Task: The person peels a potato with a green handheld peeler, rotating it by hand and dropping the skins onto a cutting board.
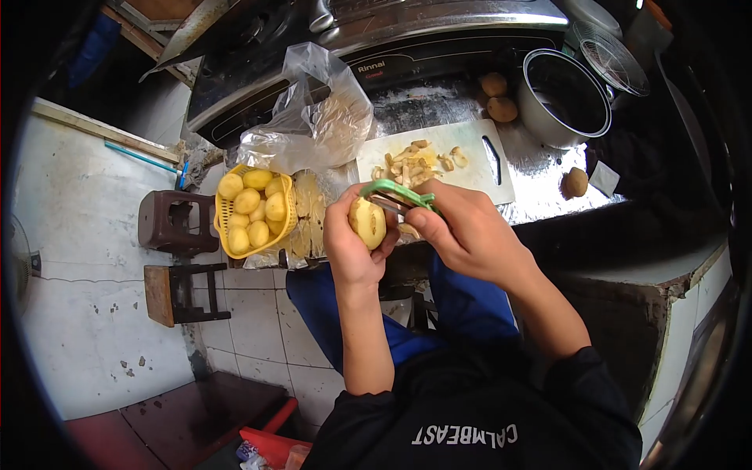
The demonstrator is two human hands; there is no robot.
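Observation:
My left hand [350, 244] grips a partly peeled yellow potato [368, 222] in front of the counter edge. My right hand [462, 232] holds a green peeler [395, 193], whose blade rests against the top of that potato. Just left of my hands stands a yellow basket [222, 211] filled with several peeled potatoes [252, 210]. Behind my hands lies a white cutting board [470, 168] with cut potato pieces [411, 163] on it.
A clear plastic bag [317, 117] slumps behind the basket, before a Rinnai stove [407, 47]. A metal pot [565, 98] stands at right, with unpeeled potatoes [498, 95] beside it and another [576, 182] nearer. Two small stools [174, 258] stand on the tiled floor at left.

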